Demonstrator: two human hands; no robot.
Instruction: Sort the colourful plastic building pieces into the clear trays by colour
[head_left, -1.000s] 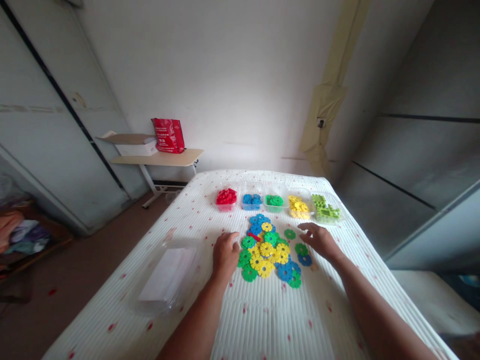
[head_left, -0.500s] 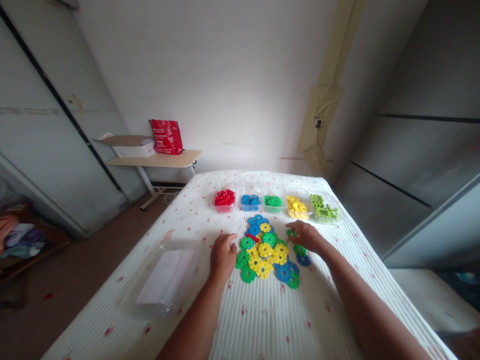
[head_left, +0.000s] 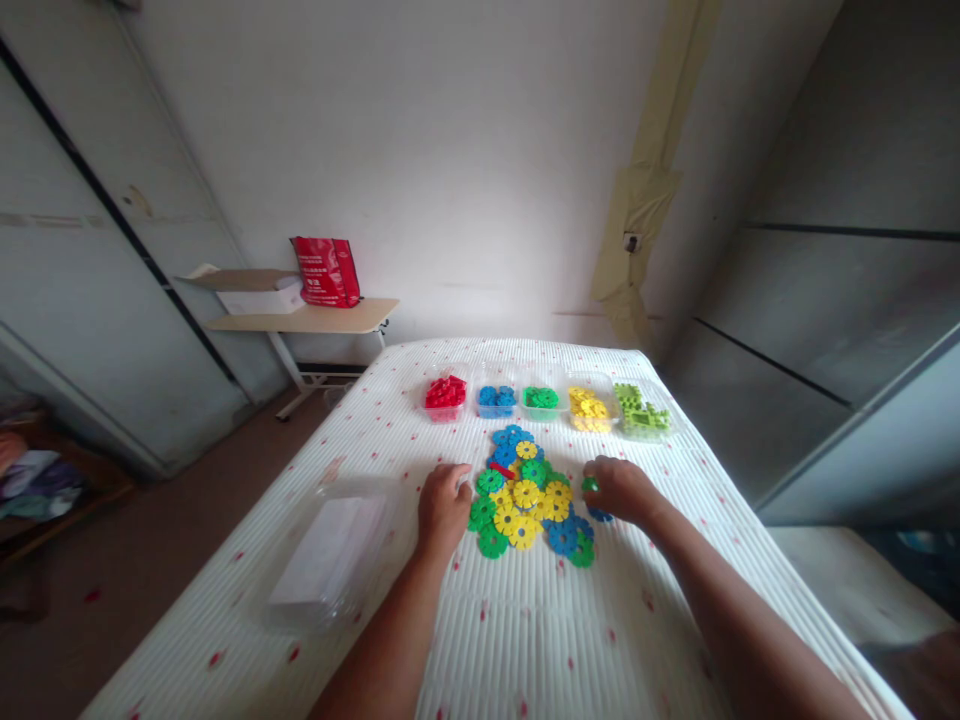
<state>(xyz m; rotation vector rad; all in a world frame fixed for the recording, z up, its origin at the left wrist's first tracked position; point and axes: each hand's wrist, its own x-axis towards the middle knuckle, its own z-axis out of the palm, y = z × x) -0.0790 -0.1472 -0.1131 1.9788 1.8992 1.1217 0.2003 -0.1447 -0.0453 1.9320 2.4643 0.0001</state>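
A pile of yellow, green and blue notched plastic discs [head_left: 527,494] lies on the cloth between my hands, with a small red piece [head_left: 502,469] among them. My left hand [head_left: 444,510] rests at the pile's left side, thumb and forefinger apart, holding nothing. To the right of the pile, my right hand [head_left: 619,488] is curled with its fingertips on a green notched disc [head_left: 590,484]. Under that hand a blue notched disc [head_left: 600,515] shows in part; the hand hides the rest.
Clear tubs stand in a row behind the pile: red pieces [head_left: 445,393], blue discs [head_left: 496,399], green discs [head_left: 541,399], yellow discs [head_left: 589,406] and lime-green blocks [head_left: 642,410]. A clear plastic container [head_left: 330,560] lies at left. Beyond stands a side table [head_left: 337,316] with a red bag [head_left: 327,272].
My right hand has come down and nearer, over the loose discs right of the pile, and its fingers have curled onto a green one. My left hand has hardly moved.
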